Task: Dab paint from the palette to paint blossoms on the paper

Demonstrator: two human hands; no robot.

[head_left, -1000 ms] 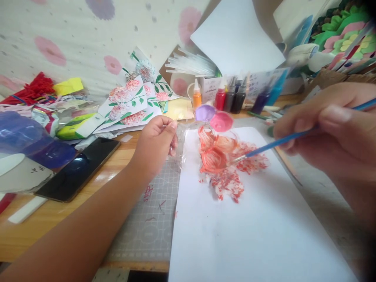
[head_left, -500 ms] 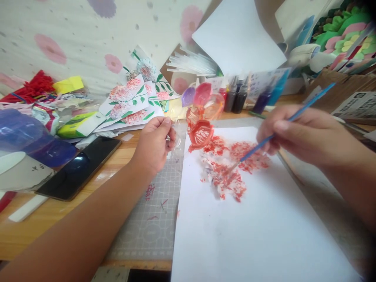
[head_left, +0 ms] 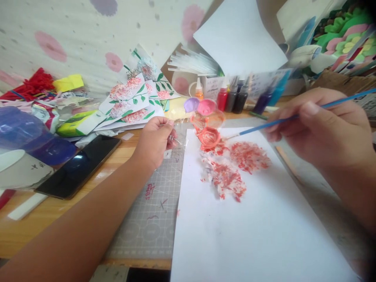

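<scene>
My left hand [head_left: 155, 141] is closed on the edge of a clear plastic paint palette [head_left: 209, 137], whose wells hold red-orange, pink, purple and orange paint. It tilts over the top left of a white sheet of paper [head_left: 252, 231]. Between the fingers of my right hand [head_left: 319, 127] is a blue paintbrush [head_left: 267, 124], its bristle tip right beside the near red-orange well; I cannot tell whether they touch. Clusters of red and pale dabs [head_left: 225, 178] cover the paper's upper part. A grey cutting mat [head_left: 143, 235] lies under the sheet.
Flower paintings [head_left: 129, 98] lie behind my left hand. Several paint bottles [head_left: 241, 98] stand at the back. On the left are a black phone [head_left: 82, 164], a paper cup [head_left: 20, 172] and a bluish-purple plastic container [head_left: 32, 133]. A cardboard box [head_left: 331, 82] stands at right.
The brush tip has left the red dabs and moved up to the palette, as my right hand turned the handle flatter. The palette now sits flatter and slightly further right.
</scene>
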